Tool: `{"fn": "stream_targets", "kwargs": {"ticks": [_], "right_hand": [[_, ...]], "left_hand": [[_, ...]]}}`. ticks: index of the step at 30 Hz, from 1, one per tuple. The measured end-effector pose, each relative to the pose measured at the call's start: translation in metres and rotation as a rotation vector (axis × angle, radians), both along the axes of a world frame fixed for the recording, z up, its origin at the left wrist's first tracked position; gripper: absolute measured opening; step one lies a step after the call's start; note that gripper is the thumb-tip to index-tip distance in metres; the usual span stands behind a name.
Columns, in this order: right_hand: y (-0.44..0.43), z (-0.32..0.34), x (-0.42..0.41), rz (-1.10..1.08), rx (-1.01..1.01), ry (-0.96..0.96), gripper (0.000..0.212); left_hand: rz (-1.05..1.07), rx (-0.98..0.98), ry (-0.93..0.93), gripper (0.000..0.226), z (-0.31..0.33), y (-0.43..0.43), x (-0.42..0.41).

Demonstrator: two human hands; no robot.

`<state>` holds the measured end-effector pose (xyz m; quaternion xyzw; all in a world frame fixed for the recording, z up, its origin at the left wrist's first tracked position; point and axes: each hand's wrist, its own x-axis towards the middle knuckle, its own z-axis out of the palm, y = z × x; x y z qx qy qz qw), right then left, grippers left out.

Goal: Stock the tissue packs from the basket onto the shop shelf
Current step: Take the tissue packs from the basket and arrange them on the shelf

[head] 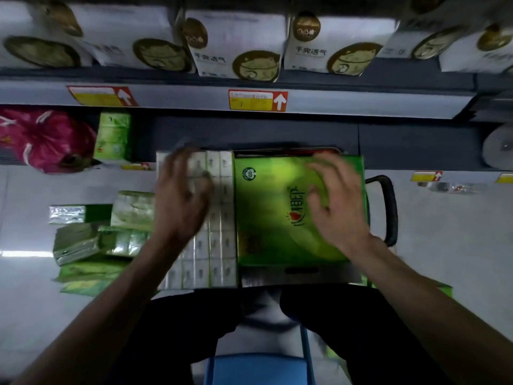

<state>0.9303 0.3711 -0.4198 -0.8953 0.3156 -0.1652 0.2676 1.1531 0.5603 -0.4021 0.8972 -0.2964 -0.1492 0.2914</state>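
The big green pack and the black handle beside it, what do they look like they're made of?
Big green pack: glossy plastic film, probably; a bright sheen runs across its face. Black handle: likely matte plastic, dull and smoothly curved; blur leaves it open.

big green tissue pack (277, 212) flat atop basket (385, 209)

A big tissue pack (277, 218) is lying over the basket (386, 209), a bundle of small packs (219, 245) touching its left side. Loose packs (91, 237) are lying on the floor (444, 245) farther left. Boxes (236, 43) are standing on the shelf (347, 104) behind.
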Motion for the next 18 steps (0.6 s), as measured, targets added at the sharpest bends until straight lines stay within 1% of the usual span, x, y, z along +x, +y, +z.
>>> {"fn": "stream_targets", "kwargs": {"ticks": [1, 2, 3, 4, 6, 8, 13, 16, 18], "right_hand": [[0.008, -0.002, 0.007, 0.078, -0.026, 0.028, 0.041], [0.013, -0.011, 0.01, 0.127, -0.045, 0.078, 0.041], [0.019, -0.017, 0.013, 0.16, -0.064, 0.123, 0.043], [0.024, -0.024, 0.014, 0.187, -0.096, 0.176, 0.047], [0.03, -0.036, 0.012, 0.209, -0.16, 0.268, 0.054], [0.03, -0.044, 0.008, 0.228, -0.199, 0.295, 0.058], [0.032, -0.056, 0.003, 0.234, -0.291, 0.189, 0.059], [0.038, -0.061, -0.006, 0.219, -0.339, 0.193, 0.06], [0.041, -0.059, -0.008, 0.204, -0.345, 0.203, 0.061]], "left_hand": [[-0.19, 0.051, -0.099, 0.051, -0.005, -0.005, -0.012], [-0.326, 0.116, -0.159, 0.056, -0.011, -0.01, -0.025], [-0.408, 0.182, -0.198, 0.06, -0.021, -0.011, -0.034], [-0.445, 0.227, -0.238, 0.063, -0.032, -0.01, -0.042], [-0.445, 0.267, -0.327, 0.066, -0.055, -0.005, -0.052], [-0.44, 0.244, -0.409, 0.067, -0.066, -0.003, -0.056], [-0.454, 0.249, -0.522, 0.072, -0.076, -0.003, -0.057], [-0.459, 0.295, -0.547, 0.071, -0.079, 0.002, -0.056], [-0.45, 0.272, -0.553, 0.071, -0.079, 0.005, -0.053]]}}
